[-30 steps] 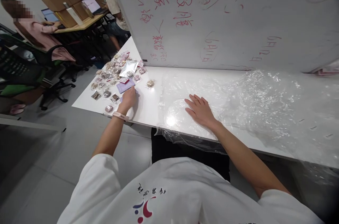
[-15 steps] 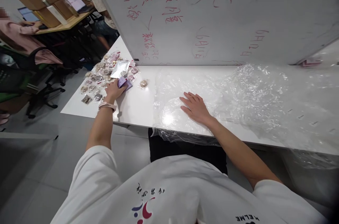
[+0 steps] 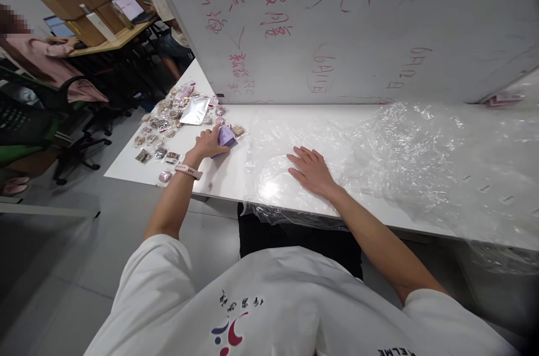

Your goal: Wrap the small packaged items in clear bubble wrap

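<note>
My left hand (image 3: 209,143) is closed around a small purple box (image 3: 226,136), just above the white table (image 3: 202,179). Part of the box is hidden behind the fingers. Right beside it lies a small clear packet with tan contents (image 3: 238,131). A silver pouch (image 3: 195,110) rests behind the hand among many small clear packets (image 3: 159,123). My right hand (image 3: 312,169) lies flat with spread fingers on a sheet of clear plastic film (image 3: 290,131) that covers the table.
A whiteboard (image 3: 337,24) with red writing stands upright along the table's back. Crumpled film (image 3: 412,148) heaps up on the right and hangs over the front edge. At the far left a person in pink (image 3: 37,58) sits at a desk, with another person beyond.
My left hand has moved right with the purple box, away from the packets and up to the tan packet. My right hand stays on the film.
</note>
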Tool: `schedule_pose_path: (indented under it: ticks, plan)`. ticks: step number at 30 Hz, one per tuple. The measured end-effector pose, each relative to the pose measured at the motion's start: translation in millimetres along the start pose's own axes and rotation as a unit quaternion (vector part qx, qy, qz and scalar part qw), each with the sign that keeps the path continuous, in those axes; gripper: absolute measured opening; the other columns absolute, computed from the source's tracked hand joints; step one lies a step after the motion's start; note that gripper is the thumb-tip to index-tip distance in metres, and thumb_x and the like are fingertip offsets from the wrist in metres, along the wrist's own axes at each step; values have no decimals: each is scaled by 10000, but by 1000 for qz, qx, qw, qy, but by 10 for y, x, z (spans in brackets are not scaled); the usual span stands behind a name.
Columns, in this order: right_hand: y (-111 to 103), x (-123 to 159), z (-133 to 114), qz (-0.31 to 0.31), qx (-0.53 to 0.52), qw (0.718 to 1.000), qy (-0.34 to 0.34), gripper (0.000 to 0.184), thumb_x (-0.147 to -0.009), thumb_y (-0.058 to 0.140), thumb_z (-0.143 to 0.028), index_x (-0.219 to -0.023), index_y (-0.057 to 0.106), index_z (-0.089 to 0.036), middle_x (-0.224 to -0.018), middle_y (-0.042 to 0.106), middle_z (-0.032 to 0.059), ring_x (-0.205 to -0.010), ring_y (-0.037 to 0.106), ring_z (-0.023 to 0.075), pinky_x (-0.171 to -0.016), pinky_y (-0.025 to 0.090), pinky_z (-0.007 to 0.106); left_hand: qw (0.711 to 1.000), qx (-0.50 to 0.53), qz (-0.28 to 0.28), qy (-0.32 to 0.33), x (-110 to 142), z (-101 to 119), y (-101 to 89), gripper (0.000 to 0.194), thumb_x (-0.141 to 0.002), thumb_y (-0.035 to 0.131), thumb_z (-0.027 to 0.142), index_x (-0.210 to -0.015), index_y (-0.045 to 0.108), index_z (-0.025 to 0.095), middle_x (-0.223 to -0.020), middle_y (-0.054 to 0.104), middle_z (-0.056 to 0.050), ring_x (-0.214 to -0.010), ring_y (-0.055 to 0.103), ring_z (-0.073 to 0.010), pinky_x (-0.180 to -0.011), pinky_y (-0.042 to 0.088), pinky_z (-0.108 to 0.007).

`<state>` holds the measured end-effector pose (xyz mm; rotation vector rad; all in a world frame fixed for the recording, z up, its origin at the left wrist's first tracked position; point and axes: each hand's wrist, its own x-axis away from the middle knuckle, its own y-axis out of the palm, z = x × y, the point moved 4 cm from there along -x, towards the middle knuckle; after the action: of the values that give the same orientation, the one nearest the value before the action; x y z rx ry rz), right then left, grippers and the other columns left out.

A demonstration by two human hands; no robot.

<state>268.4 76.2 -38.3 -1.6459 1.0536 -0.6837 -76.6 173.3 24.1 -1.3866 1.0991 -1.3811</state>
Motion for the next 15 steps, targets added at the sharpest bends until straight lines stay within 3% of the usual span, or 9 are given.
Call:
schedule_pose_path:
  ticks: [5, 9, 12, 15]
  plan:
    - [-3, -1, 5, 2, -4, 1000, -1, 646, -1032, 149, -567, -1515, 429, -244, -1641, 288, 50, -1538, 190, 237, -1248, 179, 485, 998, -46, -41, 31, 38, 41, -118, 1009, -764, 622, 418, -1589, 108, 148, -1139, 636, -204, -1034, 617, -377, -842, 465, -401]
    - [8, -1, 19, 9, -14, 1000, -2, 659, -1027, 142, -585, -1513, 438, -251, -1638, 294, 47, -1532, 208, 245, -1244, 186, 494, 999, -39, -19, 0, 16, 14, -162, 765, -791, 586, 345, -1493, 363, 142, -1079, 678, -181, -964, 642, -356, -788, 478, -378]
    - [18, -4, 29, 12, -19, 1000, -4, 658, -1026, 147, -585, -1507, 449, -252, -1635, 301, 47, -1531, 211, 246, -1243, 187, 495, 999, -47, 4, -27, 1, -25, -177, 558, -775, 628, 354, -1284, 579, 128, -1101, 682, -187, -1000, 641, -356, -816, 488, -379]
    - [23, -10, 36, 13, -21, 1000, -6, 650, -1027, 158, -580, -1507, 450, -254, -1636, 298, 46, -1532, 209, 248, -1241, 190, 502, 998, -29, 17, -56, 25, -140, -315, 349, -794, 650, 357, -1048, 670, 119, -999, 703, -152, -994, 645, -327, -828, 499, -360]
